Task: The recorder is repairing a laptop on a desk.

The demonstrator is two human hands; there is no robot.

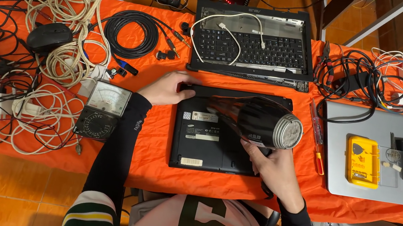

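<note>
Right grip point(274, 166) around hair dryer point(265, 122)

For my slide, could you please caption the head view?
Right hand aims a hair dryer over an upturned laptop; left hand steadies it.

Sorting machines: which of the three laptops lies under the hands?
The black upturned laptop in the middle, the left hand on its top edge; the others lie apart.

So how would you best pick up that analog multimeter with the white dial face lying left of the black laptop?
Probably grip the analog multimeter across its two long side edges, coming straight down from above. It lies flat, face up, on the orange cloth, with white cables close on its left, so a sideways approach looks crowded.
</note>
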